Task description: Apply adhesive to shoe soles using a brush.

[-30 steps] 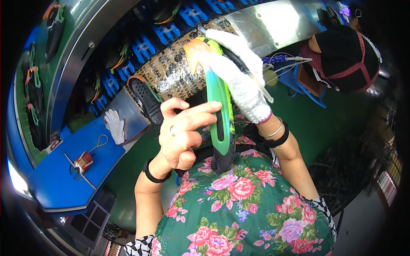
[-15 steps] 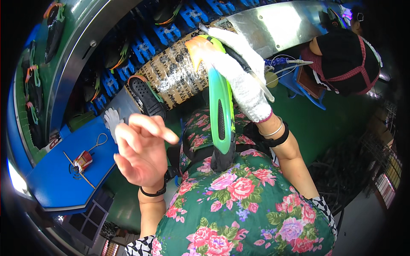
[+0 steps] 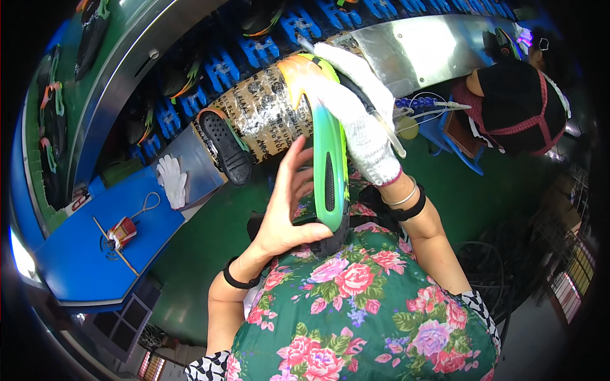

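My right hand [image 3: 365,117], in a white knit glove, is closed round the far end of a shoe [image 3: 325,146] with an orange, yellow and green upper and a black heel end. A slim dark rod-shaped tool [image 3: 362,94] with a pale tip is also in that hand; its working end is hard to make out. My bare left hand [image 3: 289,203] is beside the shoe's left side with its fingers apart. Its thumb lies at the shoe's near end, apparently touching it. A black perforated clog-like shoe piece [image 3: 225,147] lies to the left on the taped cardboard.
Taped brown cardboard [image 3: 254,105] covers the bench. Behind it, blue racks [image 3: 222,71] carry more shoes on a curved line. On the blue table [image 3: 82,254] at left lie a white glove [image 3: 171,181] and a red-and-white container [image 3: 122,233]. Another person [image 3: 511,105] sits at right.
My left hand has moved right, toward the shoe, and its curled fingers have stretched out. The right hand still holds the shoe and tool. The view has shifted slightly.
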Motion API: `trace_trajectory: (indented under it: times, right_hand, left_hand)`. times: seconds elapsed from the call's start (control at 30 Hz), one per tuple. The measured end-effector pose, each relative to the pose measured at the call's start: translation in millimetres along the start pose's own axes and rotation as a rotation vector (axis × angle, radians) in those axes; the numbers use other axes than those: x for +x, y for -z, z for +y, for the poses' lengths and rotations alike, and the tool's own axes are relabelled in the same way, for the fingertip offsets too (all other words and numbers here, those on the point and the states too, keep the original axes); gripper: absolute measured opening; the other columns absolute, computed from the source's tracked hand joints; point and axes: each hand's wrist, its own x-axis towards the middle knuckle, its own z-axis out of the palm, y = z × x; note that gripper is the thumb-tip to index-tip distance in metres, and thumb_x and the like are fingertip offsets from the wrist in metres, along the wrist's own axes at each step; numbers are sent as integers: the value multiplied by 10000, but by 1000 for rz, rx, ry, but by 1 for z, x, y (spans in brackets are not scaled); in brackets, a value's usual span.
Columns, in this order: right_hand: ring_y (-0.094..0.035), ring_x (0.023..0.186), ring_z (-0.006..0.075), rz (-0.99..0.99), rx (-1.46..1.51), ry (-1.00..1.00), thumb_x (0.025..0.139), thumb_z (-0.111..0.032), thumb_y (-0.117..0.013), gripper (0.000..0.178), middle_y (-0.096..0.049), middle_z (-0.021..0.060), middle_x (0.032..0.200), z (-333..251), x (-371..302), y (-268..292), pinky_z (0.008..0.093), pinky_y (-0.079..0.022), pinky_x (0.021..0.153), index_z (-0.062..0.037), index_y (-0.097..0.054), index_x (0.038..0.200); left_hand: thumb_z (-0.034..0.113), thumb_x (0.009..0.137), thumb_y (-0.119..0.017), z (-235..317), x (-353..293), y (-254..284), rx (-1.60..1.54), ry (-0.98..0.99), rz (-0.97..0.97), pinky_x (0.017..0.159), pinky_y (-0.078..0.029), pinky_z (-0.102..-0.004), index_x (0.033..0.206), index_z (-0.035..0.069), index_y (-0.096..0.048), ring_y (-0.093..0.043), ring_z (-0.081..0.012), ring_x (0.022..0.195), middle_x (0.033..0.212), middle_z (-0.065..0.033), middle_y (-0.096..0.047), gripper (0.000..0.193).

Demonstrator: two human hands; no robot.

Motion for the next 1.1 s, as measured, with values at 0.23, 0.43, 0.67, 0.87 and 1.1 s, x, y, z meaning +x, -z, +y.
trace_trajectory:
  times: [0.23, 0.43, 0.67, 0.87, 1.1]
  right_hand:
    - [-636, 1145, 171, -33, -89, 99, 880, -154, -801, 473, -637, 118, 1271, 15, 4, 1, 332, -528, 985, 14, -636, 1290]
    - [-634, 1139, 178, 13, -156, 258, 932, -122, -722, 395, -644, 111, 1262, 31, 14, 0, 326, -523, 981, 4, -643, 1298]
    - [-676, 878, 132, 155, -37, 148, 1020, -110, -606, 313, -666, 92, 1119, 66, 21, 15, 303, -557, 823, 15, -634, 1305]
    - [-590, 1226, 228, 113, -485, 196, 970, -71, -660, 346, -648, 131, 1318, 87, 13, 40, 367, -434, 1095, -5, -647, 1310]
    - [-590, 1233, 210, 54, -521, 179, 1024, -92, -576, 302, -663, 127, 1321, 94, 9, 51, 355, -436, 1090, 29, -658, 1289]
  left_hand:
    - [381, 650, -969, -2, -5, -5, 135, 13, -118, 1199, -305, -467, 1636, 108, 100, -378, -310, 1459, 1610, -187, -271, 1480]
    - [298, 666, -951, -7, 1, 6, -24, 31, -135, 1211, -284, -444, 1639, 93, 83, -281, -299, 1518, 1674, -181, -154, 1435]
    - [436, 602, -892, -11, -10, 20, -53, -46, 62, 990, -513, -398, 1500, -44, -367, -603, -280, 1207, 1456, -206, -487, 1145]
    - [321, 618, -967, -16, -22, 51, 52, -181, 217, 1128, -399, -394, 1622, 4, -153, -495, -253, 1343, 1517, -154, -433, 1331]
    - [290, 647, -948, -23, -47, 87, 106, -309, 510, 1139, -376, -372, 1619, -9, -151, -481, -238, 1347, 1506, -145, -428, 1292]
